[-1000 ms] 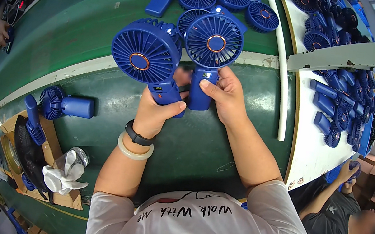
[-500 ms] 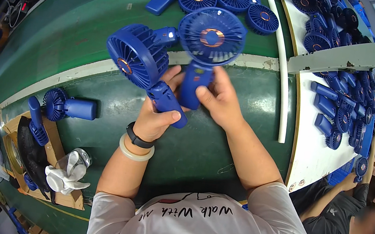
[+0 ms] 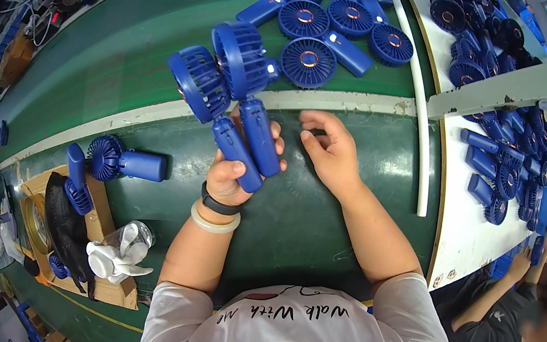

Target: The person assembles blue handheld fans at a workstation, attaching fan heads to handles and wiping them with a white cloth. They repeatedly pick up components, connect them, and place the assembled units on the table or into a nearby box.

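Observation:
My left hand (image 3: 230, 172) is wrapped round the handles of two blue handheld fans held side by side. The left one (image 3: 198, 83) has its round cage tilted toward the left; the other fan (image 3: 240, 61) sits just right of it, cages touching or overlapping. Both handles slant down to the right across my fingers. My right hand (image 3: 332, 153) hovers over the green bench to the right of them, holding nothing, thumb and forefinger apart and the other fingers curled. Beyond the pale rail, several blue fans (image 3: 308, 62) lie on the green belt, some partly behind the held ones.
A white pipe (image 3: 421, 115) runs along the right of the bench. Past it, a white table (image 3: 448, 244) carries many blue fans. At left lie two fans (image 3: 141, 165), a cardboard tray (image 3: 97, 206) with a black pouch, and white gloves (image 3: 121, 258) by a clear jar. A co-worker (image 3: 499, 329) sits at right.
The fan with spinning blades has passed from my right hand into my left, beside the other fan. My right hand has let go and moved off to the right. The view has shifted slightly.

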Demonstrator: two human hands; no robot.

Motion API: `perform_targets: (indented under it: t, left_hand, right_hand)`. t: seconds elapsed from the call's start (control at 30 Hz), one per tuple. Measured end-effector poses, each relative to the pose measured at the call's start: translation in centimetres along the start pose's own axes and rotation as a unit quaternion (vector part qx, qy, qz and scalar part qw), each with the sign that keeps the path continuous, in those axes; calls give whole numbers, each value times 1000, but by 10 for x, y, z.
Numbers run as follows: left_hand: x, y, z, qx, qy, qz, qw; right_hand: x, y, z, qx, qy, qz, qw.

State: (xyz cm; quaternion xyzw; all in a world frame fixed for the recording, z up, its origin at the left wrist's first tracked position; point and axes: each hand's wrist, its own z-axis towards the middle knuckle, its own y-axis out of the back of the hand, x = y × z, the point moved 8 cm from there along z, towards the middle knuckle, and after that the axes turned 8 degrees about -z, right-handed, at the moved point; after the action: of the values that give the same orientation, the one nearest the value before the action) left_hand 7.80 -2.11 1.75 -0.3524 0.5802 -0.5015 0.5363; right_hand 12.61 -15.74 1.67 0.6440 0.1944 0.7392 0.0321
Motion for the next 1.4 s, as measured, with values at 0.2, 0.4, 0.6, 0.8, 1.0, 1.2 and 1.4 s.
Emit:
perform_targets:
  t: [0.2, 0.4, 0.6, 0.8, 1.0, 1.2, 1.4]
  left_hand:
    - [-2, -4, 2, 13, 0, -15, 1000]
    - [-1, -4, 2, 16, 9, -11, 1000]
    - [-2, -4, 0, 22, -6, -37, 999]
    - [1, 3, -1, -2, 4, 68, 998]
    - [-2, -1, 0, -19, 1, 124, 992]
    - [-3, 2, 1, -22, -21, 147, 989]
    - [-5, 5, 3, -47, -31, 140, 989]
  right_hand:
    - [52, 19, 54, -115, 168, -377, 904]
    - [34, 3, 97, 25, 137, -483, 864]
    - [41, 68, 66, 174, 118, -361, 909]
    - [39, 82, 10, 151, 147, -483, 850]
    - [38, 76, -54, -15, 0, -390, 921]
    - [13, 71, -68, -89, -64, -452, 885]
    - [17, 36, -44, 161, -148, 551, 805]
